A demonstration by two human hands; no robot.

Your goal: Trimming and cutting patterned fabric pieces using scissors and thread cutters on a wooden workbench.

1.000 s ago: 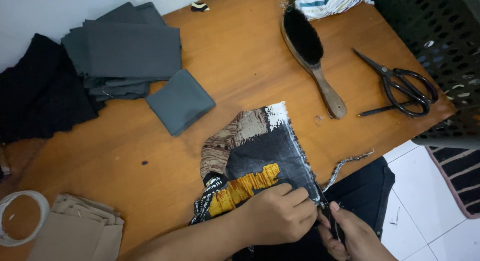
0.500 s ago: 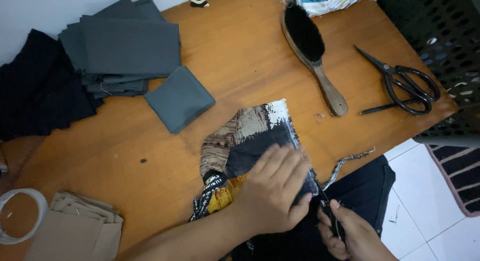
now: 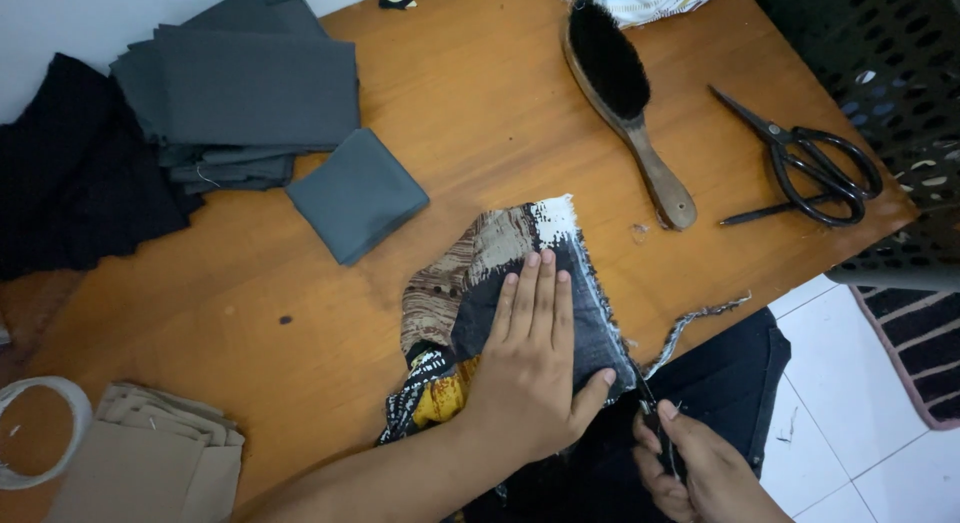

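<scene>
A patterned fabric piece (image 3: pixel 470 273), brown, white, dark blue and yellow, lies near the front edge of the wooden table (image 3: pixel 480 113). My left hand (image 3: pixel 535 368) presses flat on it, fingers straight and together. At the fabric's right edge my right hand (image 3: pixel 690 468) grips a small dark cutting tool (image 3: pixel 655 423), its tip at the cloth's edge. A thin frayed strip (image 3: pixel 695 323) trails off to the right, over the table edge.
Large black scissors (image 3: pixel 810 168) and a wooden brush (image 3: pixel 625 93) lie at the back right. Folded grey cloths (image 3: pixel 245 83), a small grey square (image 3: pixel 357 195) and black fabric (image 3: pixel 60 173) sit at the left. Beige pieces (image 3: pixel 150 458) and a tape roll (image 3: pixel 35 433) lie front left.
My left hand has moved from a curled grip at the fabric's lower edge up onto the cloth and flattened out. The right hand stays at the fabric's right edge.
</scene>
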